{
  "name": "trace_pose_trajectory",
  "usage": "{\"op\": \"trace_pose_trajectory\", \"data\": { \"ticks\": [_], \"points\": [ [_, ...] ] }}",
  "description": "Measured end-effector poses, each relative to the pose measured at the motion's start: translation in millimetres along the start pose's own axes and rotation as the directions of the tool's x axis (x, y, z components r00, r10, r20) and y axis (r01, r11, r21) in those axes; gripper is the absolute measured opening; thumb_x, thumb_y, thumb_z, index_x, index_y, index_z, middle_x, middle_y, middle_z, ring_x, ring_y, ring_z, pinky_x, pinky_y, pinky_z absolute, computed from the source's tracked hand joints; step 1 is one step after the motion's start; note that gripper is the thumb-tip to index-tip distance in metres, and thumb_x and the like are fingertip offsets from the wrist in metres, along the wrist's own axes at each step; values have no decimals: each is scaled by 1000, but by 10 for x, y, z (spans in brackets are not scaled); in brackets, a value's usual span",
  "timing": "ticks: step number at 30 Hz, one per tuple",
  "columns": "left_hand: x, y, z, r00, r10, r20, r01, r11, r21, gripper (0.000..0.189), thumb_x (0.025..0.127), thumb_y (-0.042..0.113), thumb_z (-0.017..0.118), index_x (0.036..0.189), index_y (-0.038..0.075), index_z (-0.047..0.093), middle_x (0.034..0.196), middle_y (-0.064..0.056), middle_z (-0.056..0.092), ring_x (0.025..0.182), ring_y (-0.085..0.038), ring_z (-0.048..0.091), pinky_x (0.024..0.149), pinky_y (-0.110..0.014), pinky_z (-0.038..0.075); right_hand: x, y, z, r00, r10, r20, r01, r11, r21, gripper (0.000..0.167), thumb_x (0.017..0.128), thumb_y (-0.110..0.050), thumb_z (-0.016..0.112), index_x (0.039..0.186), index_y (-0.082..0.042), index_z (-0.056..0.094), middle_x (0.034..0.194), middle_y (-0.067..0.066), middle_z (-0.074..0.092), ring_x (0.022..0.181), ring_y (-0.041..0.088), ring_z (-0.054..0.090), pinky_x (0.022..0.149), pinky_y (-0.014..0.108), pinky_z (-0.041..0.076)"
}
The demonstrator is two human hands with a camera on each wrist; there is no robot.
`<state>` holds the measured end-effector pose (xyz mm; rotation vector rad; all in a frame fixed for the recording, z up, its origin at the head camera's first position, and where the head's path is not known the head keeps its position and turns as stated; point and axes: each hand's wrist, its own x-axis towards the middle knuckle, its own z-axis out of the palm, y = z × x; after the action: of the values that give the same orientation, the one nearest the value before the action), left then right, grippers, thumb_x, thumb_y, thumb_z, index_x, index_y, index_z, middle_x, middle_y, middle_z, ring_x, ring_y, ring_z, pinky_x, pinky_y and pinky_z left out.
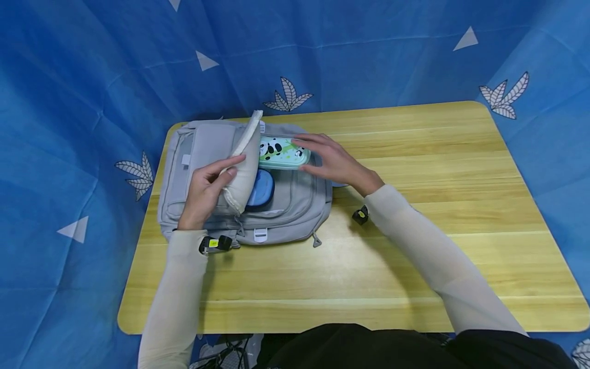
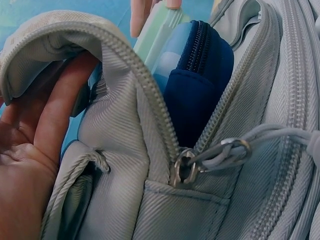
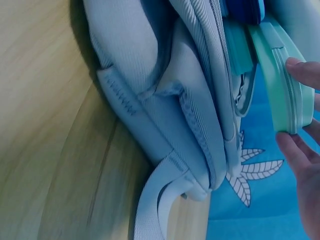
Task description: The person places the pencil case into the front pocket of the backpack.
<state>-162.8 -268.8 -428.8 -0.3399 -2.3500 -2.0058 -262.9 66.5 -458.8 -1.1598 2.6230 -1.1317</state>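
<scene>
A grey backpack (image 1: 295,225) lies on the table, its front pocket unzipped. My left hand (image 1: 207,192) grips the pocket's flap (image 1: 244,179) and holds it raised; in the left wrist view, fingers reach under the zippered edge. At the far side of the opening, my right hand (image 1: 334,160) holds the end of a mint-green pencil case (image 1: 283,154) printed with pandas. Thumb and fingers lie on either side of that case (image 3: 285,90) in the right wrist view. Beside it, a blue zippered case (image 2: 200,90) sits in the pocket opening, partly hidden by the flap in the head view.
The wooden table (image 1: 442,205) extends to the right of the backpack. A blue curtain (image 1: 369,56) with leaf and triangle prints hangs behind it. A zipper pull (image 1: 317,241) and a strap (image 3: 150,210) stick out from the backpack.
</scene>
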Motion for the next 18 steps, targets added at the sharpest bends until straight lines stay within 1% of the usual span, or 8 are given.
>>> {"op": "trace_pose_trajectory", "data": {
  "ticks": [7,12,18],
  "points": [
    [8,-3,1,1000,12,-6,-12,1000,-2,33,110,14,64,140,4,74,145,2,72,137,-14,62,105,-24,52,96,-47,59,999,-32,-7,32,999,6,68,101,-26,81,161,-8,54,170,16,48,159,36,41,132,55,29],
    [11,-5,-1,1000,22,-9,-22,1000,-14,33,110,12,64,140,3,74,143,4,73,137,-14,63,105,-24,52,158,-61,100,1000,-18,5,18,1000,-9,68,102,-27,79,162,-8,52,171,18,45,161,36,38,133,55,26],
    [8,-14,-5,999,33,-6,-33,999,-21,33,110,12,64,140,3,74,142,4,74,137,-14,63,106,-25,52,218,-74,147,1000,-8,18,8,1000,-13,68,103,-29,78,163,-9,52,172,16,44,163,34,36,134,53,23]
  ]
}}
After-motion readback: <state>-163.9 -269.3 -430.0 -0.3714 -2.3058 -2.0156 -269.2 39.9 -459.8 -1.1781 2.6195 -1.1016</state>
